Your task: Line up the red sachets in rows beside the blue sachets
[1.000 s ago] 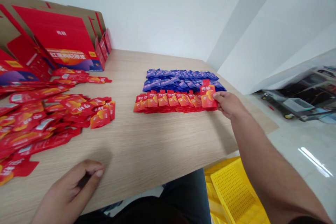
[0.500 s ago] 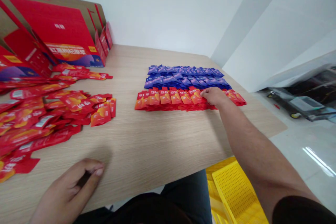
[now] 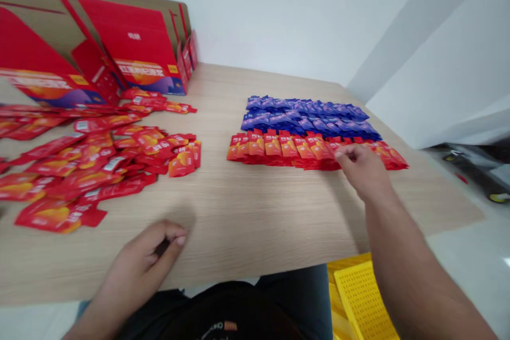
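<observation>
My right hand (image 3: pixel 360 169) lies palm down on the right part of a long overlapping row of red-orange sachets (image 3: pixel 287 147), and it holds nothing. Just behind that row are overlapping rows of blue-purple sachets (image 3: pixel 306 117). My left hand (image 3: pixel 149 255) rests near the front edge of the pale wooden table (image 3: pixel 255 218), its fingers loosely curled on nothing. To its upper left, a loose heap of red sachets (image 3: pixel 107 162) spreads across the table.
Flattened red and brown cardboard boxes (image 3: pixel 135 48) lean against the white wall at the back left of the table. A yellow perforated plastic crate (image 3: pixel 362 303) stands on the floor below the table's front edge, to the right of my legs.
My right hand no longer holds a red sachet. The red row now reaches farther right, and the hand has moved along it. The view has turned, shifting everything rightward in the frame.
</observation>
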The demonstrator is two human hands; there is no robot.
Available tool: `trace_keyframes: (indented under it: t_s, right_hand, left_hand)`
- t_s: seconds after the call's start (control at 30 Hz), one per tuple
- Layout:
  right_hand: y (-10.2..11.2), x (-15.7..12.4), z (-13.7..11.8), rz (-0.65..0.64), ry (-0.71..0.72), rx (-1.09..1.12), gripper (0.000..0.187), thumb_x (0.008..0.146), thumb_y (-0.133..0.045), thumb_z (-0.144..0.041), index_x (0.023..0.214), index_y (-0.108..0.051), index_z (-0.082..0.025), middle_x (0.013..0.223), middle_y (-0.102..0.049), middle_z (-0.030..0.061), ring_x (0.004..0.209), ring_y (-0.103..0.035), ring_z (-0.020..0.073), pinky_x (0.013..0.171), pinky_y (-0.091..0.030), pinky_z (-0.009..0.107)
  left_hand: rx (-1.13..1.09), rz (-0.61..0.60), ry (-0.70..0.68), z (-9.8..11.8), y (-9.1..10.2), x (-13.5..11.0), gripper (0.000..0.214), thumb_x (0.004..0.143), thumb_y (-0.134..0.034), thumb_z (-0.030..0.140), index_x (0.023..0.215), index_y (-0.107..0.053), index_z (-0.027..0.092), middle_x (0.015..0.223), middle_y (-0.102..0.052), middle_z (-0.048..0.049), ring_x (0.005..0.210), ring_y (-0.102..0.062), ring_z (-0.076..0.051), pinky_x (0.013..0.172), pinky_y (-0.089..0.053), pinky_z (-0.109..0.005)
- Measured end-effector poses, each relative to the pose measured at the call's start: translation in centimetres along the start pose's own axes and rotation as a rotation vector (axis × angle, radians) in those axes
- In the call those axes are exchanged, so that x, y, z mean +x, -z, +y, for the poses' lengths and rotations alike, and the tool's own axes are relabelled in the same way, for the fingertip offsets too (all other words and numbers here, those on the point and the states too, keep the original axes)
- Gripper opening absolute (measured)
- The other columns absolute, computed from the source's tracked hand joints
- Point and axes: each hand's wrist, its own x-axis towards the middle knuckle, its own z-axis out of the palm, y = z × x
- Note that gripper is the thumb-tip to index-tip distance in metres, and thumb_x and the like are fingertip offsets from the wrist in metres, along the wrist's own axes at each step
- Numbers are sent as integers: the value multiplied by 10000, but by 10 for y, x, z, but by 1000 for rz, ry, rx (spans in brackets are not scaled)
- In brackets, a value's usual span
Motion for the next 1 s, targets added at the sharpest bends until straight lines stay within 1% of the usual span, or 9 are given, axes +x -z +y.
trace_keyframes:
  t_s: [0.1, 0.17, 0.27, 0.33, 0.47, 0.6, 0.73, 0.87, 1.0]
  right_hand:
    - [-9, -53, 5, -101, -3, 82, 410, 776, -622, -603, 923, -744, -240, 755, -733, 71, 671, -660, 265, 650, -504, 392]
    - [-20, -84, 13, -153, -3, 112, 439, 760, -634, -640, 932, -750, -253, 797, -761, 84, 697, -688, 281, 648, -525, 401]
    - [-36, -116, 24, -207, 8, 140, 444, 759, -646, -678, 915, -757, -277, 855, -796, 86, 737, -724, 299, 640, -547, 406]
    - [-43, -128, 28, -197, 14, 124, 444, 776, -636, -692, 906, -757, -284, 837, -791, 78, 743, -730, 306, 662, -561, 425]
    - [-48, -136, 24, -163, 65, 81, 428, 813, -607, -666, 901, -754, -274, 856, -781, 85, 815, -734, 322, 803, -579, 483]
    - [-47, -137, 14, -153, 137, 64, 397, 831, -604, -624, 890, -752, -260, 834, -759, 98, 792, -709, 319, 827, -578, 487]
    - [-47, -141, 11, -114, 165, 65, 370, 856, -592, -592, 888, -743, -255, 830, -751, 97, 774, -697, 307, 805, -576, 468]
    - [-48, -143, 12, -92, 192, 68, 349, 875, -592, -570, 901, -745, -257, 845, -751, 96, 784, -696, 299, 801, -574, 449]
    - [-47, -146, 15, -68, 176, 81, 354, 868, -603, -563, 911, -761, -250, 859, -762, 104, 806, -704, 297, 822, -572, 444]
  left_hand:
    - [-36, 5, -81, 11, 0, 1, 261, 985, -599, 431, 842, -712, 245, 765, -738, -1, 717, -715, -182, 661, -594, -265]
    - [-63, 15, -99, 9, 3, 2, 237, 999, -573, 365, 854, -706, 233, 769, -736, -2, 716, -714, -173, 664, -591, -269]
    - [-21, 39, -98, 1, 12, 8, 205, 1004, -564, 332, 902, -705, 223, 796, -743, -8, 723, -715, -170, 649, -579, -271]
    - [101, 77, -118, -6, 22, 19, 193, 1004, -559, 324, 923, -699, 218, 811, -735, -17, 734, -707, -181, 666, -577, -291]
    - [438, 105, -184, -13, 38, 58, 150, 987, -556, 260, 984, -692, 199, 937, -728, -75, 877, -714, -240, 779, -595, -361]
    - [641, 48, -233, -9, 35, 97, 188, 1004, -582, 257, 1128, -697, 174, 1164, -710, -130, 1093, -703, -277, 919, -591, -382]
    - [815, -1, -248, -4, 23, 120, 234, 1052, -534, 296, 1151, -706, 173, 1164, -695, -134, 1036, -711, -279, 750, -557, -346]
    - [867, 7, -321, -9, 21, 130, 242, 1053, -502, 224, 1025, -735, 167, 1041, -714, -136, 940, -708, -263, 698, -515, -337]
    - [841, 180, -420, -9, 32, 111, 301, 1057, -525, 274, 859, -732, 180, 904, -717, -110, 815, -690, -229, 670, -504, -329]
